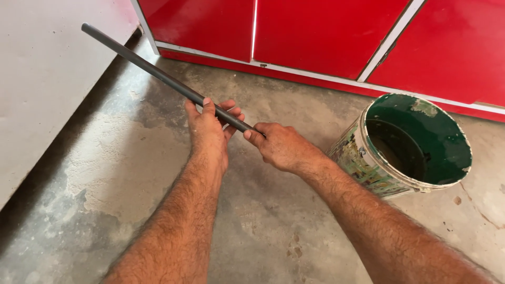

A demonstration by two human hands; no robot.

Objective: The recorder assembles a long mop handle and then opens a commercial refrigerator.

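A long dark rod (158,73) slants over the concrete floor (105,173), its free end pointing up-left toward the grey wall (47,68). The left hand (209,131) and the right hand (281,147) are both closed around its near end, side by side. A paint-stained bucket (415,144) stands just right of them, before red panels (326,31).

Left hand (209,129) fingers curled closed, right hand (281,147) fisted, forearms extended
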